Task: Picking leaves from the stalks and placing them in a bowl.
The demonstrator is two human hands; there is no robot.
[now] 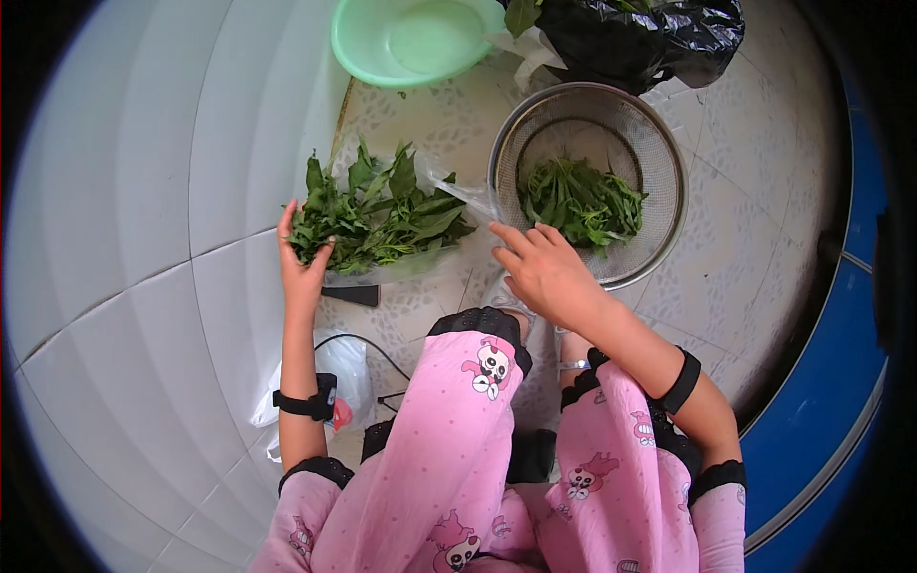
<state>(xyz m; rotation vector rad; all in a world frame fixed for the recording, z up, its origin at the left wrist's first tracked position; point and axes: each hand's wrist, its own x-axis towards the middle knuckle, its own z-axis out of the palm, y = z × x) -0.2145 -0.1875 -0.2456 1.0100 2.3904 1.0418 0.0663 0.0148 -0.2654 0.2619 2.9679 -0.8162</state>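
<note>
Leafy green stems (pixel 394 215) lie on a clear plastic bag (pixel 408 271) to the left of a round metal mesh strainer (pixel 663 243). My left hand (pixel 306 247) grips the left end of the stems, thumb on the near side and fingers at the far-left edge. Over the strainer's near-left rim is my right hand (pixel 541 265), its fingers apart and bent, beside a stretched part of the clear bag; no leaves show in it. More picked greens (pixel 584 204) rest inside the strainer, just beyond my right hand.
Beyond the bag stands a pale green plastic basin (pixel 423 71). A black plastic bag (pixel 645 50) with leaves lies past the strainer. A dark flat object (pixel 354 295) is partly under the clear bag. A white plastic bag (pixel 351 372) and a black cable sit by my left forearm. Tiled wall borders the left.
</note>
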